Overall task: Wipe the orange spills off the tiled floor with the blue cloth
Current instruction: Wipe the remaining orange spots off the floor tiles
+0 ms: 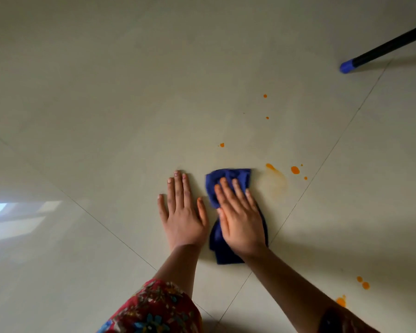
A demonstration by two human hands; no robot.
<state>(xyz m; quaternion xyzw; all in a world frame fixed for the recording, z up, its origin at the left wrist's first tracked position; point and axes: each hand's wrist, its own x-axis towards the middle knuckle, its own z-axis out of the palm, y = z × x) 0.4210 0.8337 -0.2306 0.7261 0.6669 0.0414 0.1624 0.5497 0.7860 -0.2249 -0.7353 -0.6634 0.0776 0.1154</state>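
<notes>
Mostly pale tiled floor (130,116), glossy, crossed by thin grout lines. Right hand (241,219) flat on blue cloth (228,177), fingers (226,191) straight and spread, pressing cloth to floor, not curled round it. Cloth bunched, poking out ahead of the fingertips and trailing back under palm and wrist. Left hand (183,212) just left of the cloth, palm down on bare tile, fingers extended and relaxed, holding nothing, thumb near cloth edge but apart.

Faint orange smear (275,183) just right of right-hand fingers, beside cloth's front corner. Orange drops (295,169) further right of the smear, one large, few tiny ones. Small orange spot (222,145) ahead of the fingertips, two more dots (265,95) farther ahead. More orange blotches (363,283) well right of and behind the right hand, near right forearm, another (341,301) closer to elbow.

Black pole with blue end cap (347,66) lying far ahead and right of the fingers, running off the right edge. Red floral sleeve (151,308) on left arm at bottom edge. Bright window reflection (15,217) on floor well left of left hand.
</notes>
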